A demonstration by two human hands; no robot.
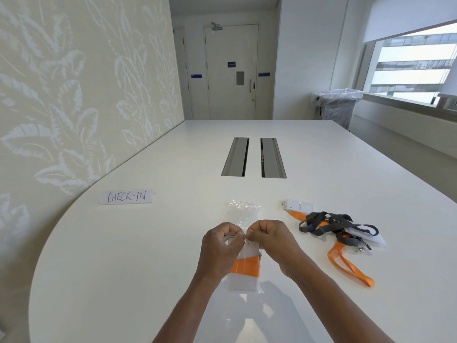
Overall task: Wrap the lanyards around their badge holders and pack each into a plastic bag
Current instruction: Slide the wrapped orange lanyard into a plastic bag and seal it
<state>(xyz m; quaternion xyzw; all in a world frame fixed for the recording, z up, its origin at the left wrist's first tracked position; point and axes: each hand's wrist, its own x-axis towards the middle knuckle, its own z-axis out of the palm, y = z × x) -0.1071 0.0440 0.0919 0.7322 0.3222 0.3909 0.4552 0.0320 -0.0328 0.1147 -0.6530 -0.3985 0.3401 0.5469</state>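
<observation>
A clear plastic bag (247, 254) hangs above the white table, held at its top edge by both hands. Inside it sits a white badge holder (243, 282) wrapped in an orange lanyard (247, 267). My left hand (220, 246) pinches the left half of the bag's mouth and my right hand (272, 240) pinches the right half, fingers curled. To the right lies a tangle of a grey lanyard (338, 225) and an orange lanyard (346, 263) with white badge holders (300, 206). More clear bags (243, 211) lie just beyond my hands.
A "CHECK-IN" card (126, 196) stands at the left of the white table (123, 256). Two grey cable hatches (253, 157) are set in the table's middle. A patterned wall runs along the left; a bin lined with plastic (338, 105) stands far right.
</observation>
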